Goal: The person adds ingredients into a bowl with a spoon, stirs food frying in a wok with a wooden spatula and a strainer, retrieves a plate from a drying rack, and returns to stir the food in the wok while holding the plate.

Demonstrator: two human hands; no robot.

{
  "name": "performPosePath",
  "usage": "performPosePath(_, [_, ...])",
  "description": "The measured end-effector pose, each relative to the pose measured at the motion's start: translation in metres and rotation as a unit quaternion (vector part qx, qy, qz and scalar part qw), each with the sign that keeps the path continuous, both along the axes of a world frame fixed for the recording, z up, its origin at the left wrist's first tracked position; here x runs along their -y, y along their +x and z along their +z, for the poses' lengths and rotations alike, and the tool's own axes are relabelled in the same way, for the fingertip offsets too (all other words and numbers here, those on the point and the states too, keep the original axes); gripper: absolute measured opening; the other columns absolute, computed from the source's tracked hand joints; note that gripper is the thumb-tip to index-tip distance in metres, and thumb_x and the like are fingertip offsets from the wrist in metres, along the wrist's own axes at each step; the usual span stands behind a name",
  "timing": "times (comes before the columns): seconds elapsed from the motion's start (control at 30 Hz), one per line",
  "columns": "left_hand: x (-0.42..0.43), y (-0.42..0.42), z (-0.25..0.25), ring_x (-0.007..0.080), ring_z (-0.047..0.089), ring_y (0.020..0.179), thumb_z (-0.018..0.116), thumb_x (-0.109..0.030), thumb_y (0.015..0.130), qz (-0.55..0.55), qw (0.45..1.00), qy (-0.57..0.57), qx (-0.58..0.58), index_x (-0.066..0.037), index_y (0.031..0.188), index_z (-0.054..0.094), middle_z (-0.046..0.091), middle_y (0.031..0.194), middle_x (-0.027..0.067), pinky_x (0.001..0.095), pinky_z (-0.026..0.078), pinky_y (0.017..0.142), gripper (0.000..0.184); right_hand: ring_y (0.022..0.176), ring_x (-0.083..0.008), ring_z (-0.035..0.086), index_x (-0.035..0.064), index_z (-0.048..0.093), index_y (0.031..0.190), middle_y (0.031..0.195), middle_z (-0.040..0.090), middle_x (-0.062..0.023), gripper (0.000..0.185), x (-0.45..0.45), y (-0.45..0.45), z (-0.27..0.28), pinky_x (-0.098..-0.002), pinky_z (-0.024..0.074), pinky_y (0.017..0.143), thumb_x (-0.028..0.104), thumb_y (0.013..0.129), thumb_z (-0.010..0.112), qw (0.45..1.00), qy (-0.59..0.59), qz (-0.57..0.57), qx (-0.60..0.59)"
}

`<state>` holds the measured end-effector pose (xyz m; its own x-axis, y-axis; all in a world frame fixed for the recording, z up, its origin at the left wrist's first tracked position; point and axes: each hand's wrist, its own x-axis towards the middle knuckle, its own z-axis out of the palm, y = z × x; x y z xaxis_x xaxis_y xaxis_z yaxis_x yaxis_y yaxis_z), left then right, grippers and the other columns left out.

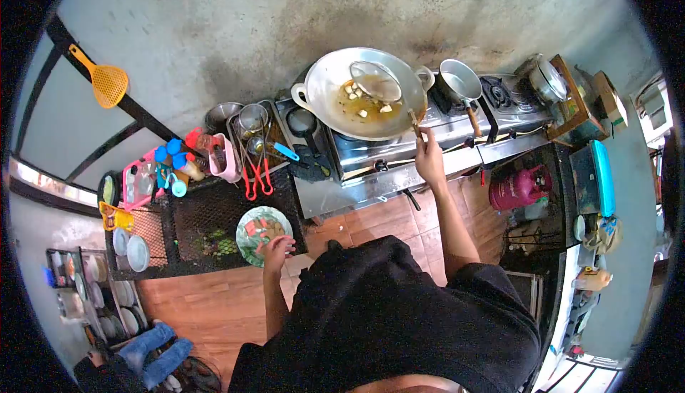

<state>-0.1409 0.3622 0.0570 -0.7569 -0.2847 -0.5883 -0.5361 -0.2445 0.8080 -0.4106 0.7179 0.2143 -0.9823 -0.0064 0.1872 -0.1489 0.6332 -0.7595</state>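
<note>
My right hand (429,159) is closed round the wooden handle of a skimmer (376,81). The skimmer's round mesh head is over the large silver wok (321,100). Inside the wok, pale cubes of food (364,113) lie in brownish oil. My left hand (277,252) is at the near right edge of a pale green plate (251,216), thumb and fingers apart. Pink and brown pieces of food (262,229) lie on that plate, partly covered by the hand.
A saucepan (460,80) and a lidded pot (546,79) stand on the stove to the right. Red-handled strainers (258,179) and a small pan (302,122) lie left of the wok. A pink gas cylinder (519,187) is below right. Another person's jeans (153,354) show lower left.
</note>
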Motion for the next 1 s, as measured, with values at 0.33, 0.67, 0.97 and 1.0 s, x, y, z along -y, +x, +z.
performPosePath(0.33, [-0.006,-0.003,0.003,0.0137,0.063,0.074,0.054,-0.027,0.091,-0.009,1.0,-0.018,0.011,-0.004,0.104,0.06,0.067,0.095,0.0077,0.0259,0.048,0.06,0.027,0.089,-0.0516,0.055,0.0059,0.042,0.125,0.094,0.06,-0.0309,0.034,0.009,-0.029,-0.024,-0.0559,0.0422,0.075,0.016,0.093,0.046,0.998,-0.016,-0.065,-0.016])
performPosePath(0.67, [-0.008,0.005,0.006,0.014,0.062,0.077,0.053,-0.03,0.092,-0.01,1.0,-0.006,0.01,-0.004,0.107,0.059,0.067,0.097,0.0078,0.0265,0.048,0.062,0.031,0.091,-0.04,0.06,0.0129,0.046,0.121,0.116,0.056,-0.0183,0.034,0.039,-0.005,-0.018,-0.049,0.0494,0.074,0.01,0.087,0.052,0.992,0.117,0.022,-0.05])
performPosePath(0.97, [0.02,-0.003,-0.09,0.0169,0.056,0.09,0.049,-0.047,0.092,-0.136,0.982,0.128,0.008,-0.006,0.123,0.05,0.06,0.112,0.0094,0.0324,0.044,0.079,0.052,0.098,-0.0395,0.056,0.0103,0.039,0.125,0.112,0.049,-0.02,0.05,0.04,0.025,-0.04,-0.046,0.05,0.081,0.001,0.078,0.052,0.992,0.121,0.017,0.03])
performPosePath(1.0, [0.005,-0.012,-0.058,0.0173,0.055,0.093,0.047,-0.049,0.093,-0.173,0.976,0.13,-0.003,-0.007,0.125,0.047,0.058,0.115,0.0096,0.0329,0.042,0.081,0.053,0.098,-0.0382,0.056,0.0099,0.039,0.121,0.109,0.049,-0.0188,0.046,0.043,0.027,-0.051,-0.0465,0.0505,0.078,0.0,0.077,0.052,0.99,0.137,-0.019,-0.022])
